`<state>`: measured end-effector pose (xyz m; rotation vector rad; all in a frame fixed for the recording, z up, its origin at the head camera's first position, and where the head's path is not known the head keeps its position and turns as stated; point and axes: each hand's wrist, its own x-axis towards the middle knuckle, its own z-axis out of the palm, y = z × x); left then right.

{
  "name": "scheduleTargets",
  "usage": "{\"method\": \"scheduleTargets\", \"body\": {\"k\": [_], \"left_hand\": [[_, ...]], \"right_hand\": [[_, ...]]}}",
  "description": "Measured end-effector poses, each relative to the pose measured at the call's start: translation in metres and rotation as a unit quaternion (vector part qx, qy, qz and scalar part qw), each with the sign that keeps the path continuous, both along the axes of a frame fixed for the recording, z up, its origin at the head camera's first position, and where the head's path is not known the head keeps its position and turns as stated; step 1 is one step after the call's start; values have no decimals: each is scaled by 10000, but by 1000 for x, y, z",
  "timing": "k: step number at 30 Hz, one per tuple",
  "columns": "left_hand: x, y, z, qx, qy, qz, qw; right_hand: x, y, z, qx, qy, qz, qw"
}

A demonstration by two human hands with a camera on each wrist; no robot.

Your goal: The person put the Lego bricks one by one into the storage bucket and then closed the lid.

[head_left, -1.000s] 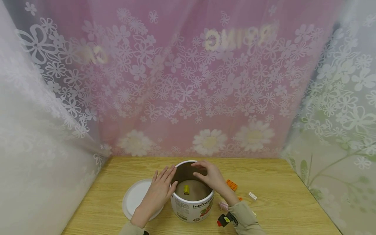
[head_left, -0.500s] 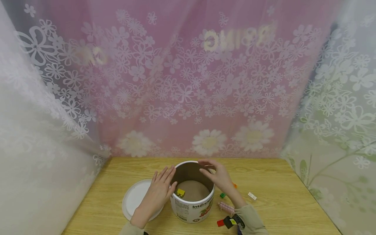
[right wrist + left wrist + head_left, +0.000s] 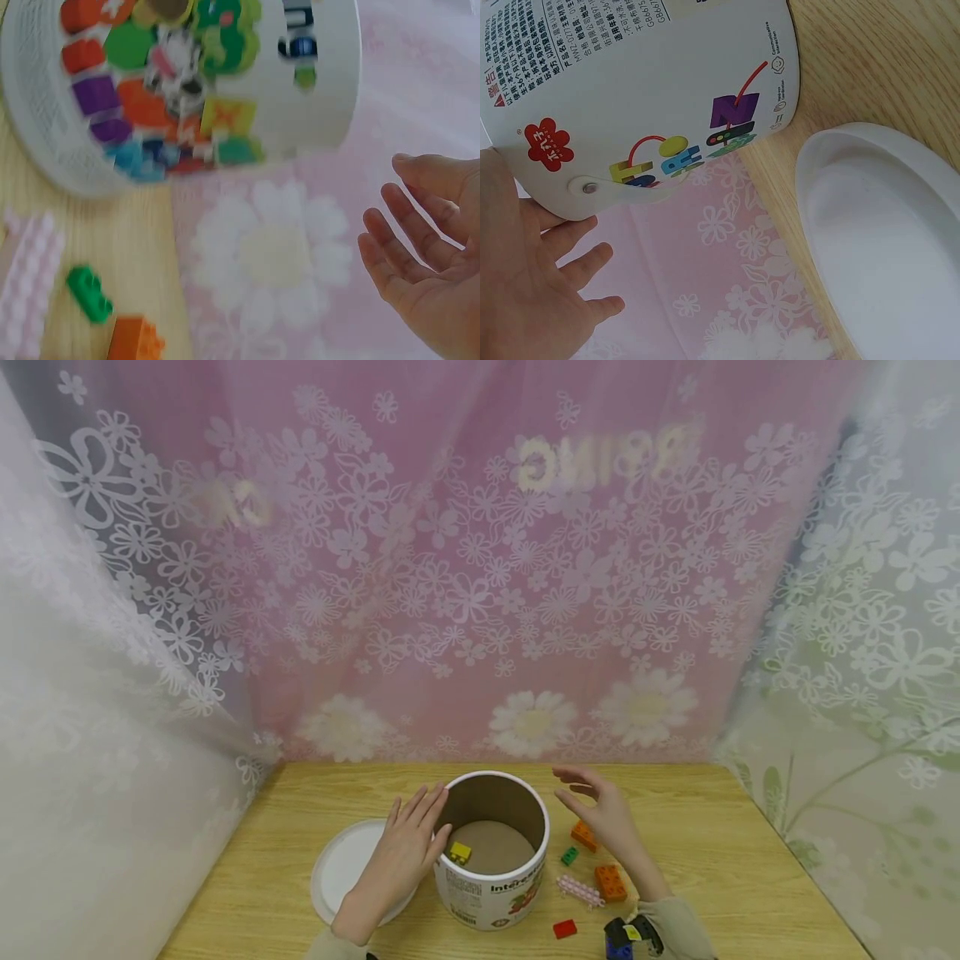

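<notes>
A white round bucket (image 3: 480,893) with printed pictures stands uncovered on the wooden table, with a yellow toy brick (image 3: 461,853) lying on its floor at the near left. My left hand (image 3: 408,843) rests against the bucket's left rim, fingers spread and mostly straight; in the left wrist view several fingers show beside the printed wall. Just right of the bucket, my right hand (image 3: 603,818) hovers with nothing in it, its fingers loosely bent. Beneath and near it lie orange bricks (image 3: 611,883), a small green brick (image 3: 570,856) and a pink studded strip (image 3: 581,891).
Left of the bucket lies a white round lid (image 3: 341,868), partly behind my left hand. A red brick (image 3: 565,929) and a blue brick (image 3: 619,950) lie near the front on the right. A flowered pink curtain (image 3: 495,610) hangs behind the table (image 3: 720,843).
My right hand has withdrawn from over the bucket toward the right. The yellow brick has come to lie at the near left inside. My left hand has stayed at the rim.
</notes>
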<state>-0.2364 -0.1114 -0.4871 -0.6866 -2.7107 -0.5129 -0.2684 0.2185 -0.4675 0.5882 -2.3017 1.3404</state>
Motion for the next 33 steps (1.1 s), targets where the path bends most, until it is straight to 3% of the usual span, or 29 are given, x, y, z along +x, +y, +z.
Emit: {"method": "scheduleTargets", "body": {"k": [7, 12, 20, 33], "left_hand": [[-1, 0, -2, 4, 81, -14, 10000], [-1, 0, -3, 18, 72, -1, 10000], [-2, 0, -4, 40, 73, -7, 10000], [-1, 0, -3, 36, 76, -8, 10000]], "right_hand": [[9, 34, -14, 177, 146, -670, 9975], [17, 52, -29, 305, 125, -923, 9952], [23, 75, -53, 446, -620, -1298, 9886], [26, 105, -83, 1252, -1453, -1254, 9734]]}}
